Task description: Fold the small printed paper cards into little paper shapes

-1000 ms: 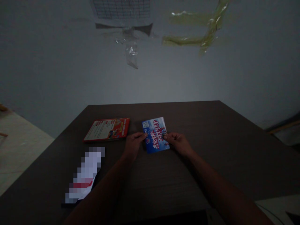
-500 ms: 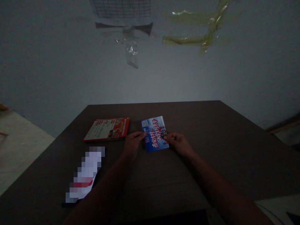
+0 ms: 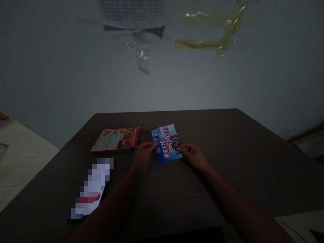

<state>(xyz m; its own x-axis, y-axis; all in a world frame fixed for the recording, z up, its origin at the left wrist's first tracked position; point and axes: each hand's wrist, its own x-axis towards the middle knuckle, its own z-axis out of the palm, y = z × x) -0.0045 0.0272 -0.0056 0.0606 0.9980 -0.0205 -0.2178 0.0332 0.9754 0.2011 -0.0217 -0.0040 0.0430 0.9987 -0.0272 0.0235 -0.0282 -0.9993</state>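
Note:
A blue printed flyer (image 3: 165,148) with a QR code and red-and-white lettering is held over the middle of the table, its printed face toward me. My left hand (image 3: 143,155) pinches its left edge between thumb and fingers. On the opposite edge, my right hand (image 3: 193,154) grips it the same way. Left of my left hand lies a stack of red and cream printed leaflets (image 3: 115,140). Closer to me on the left is a phone (image 3: 95,185) with a lit, pixelated screen, partly behind my left forearm.
The dark wooden table (image 3: 240,152) reaches back to a grey wall (image 3: 197,84). Yellowish tape (image 3: 202,43), clear tape (image 3: 142,57) and a sheet with a printed grid (image 3: 133,10) are on the wall. Pale floor (image 3: 20,158) shows at left.
The flyer has shifted very slightly up and left, tilting a little. Both hands keep their hold on it, and the leaflets and phone stay put.

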